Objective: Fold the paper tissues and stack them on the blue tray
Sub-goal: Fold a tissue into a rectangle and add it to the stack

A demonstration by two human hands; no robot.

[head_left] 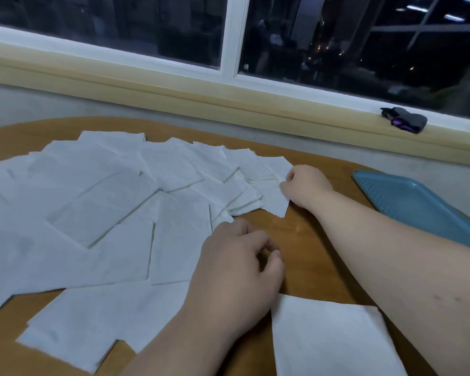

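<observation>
Fingers (pixel 290 175) of the right hand (pixel 308 189) pinch a tissue (pixel 275 202), blue tray (pixel 418 204) nearby.

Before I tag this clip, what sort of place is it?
Likely an indoor room at night, perhaps high up: a wooden table strewn with paper tissues, a blue tray, and a white-framed window showing darkness and distant lights.

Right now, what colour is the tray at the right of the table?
The tray is blue; the head view shows it.
</observation>
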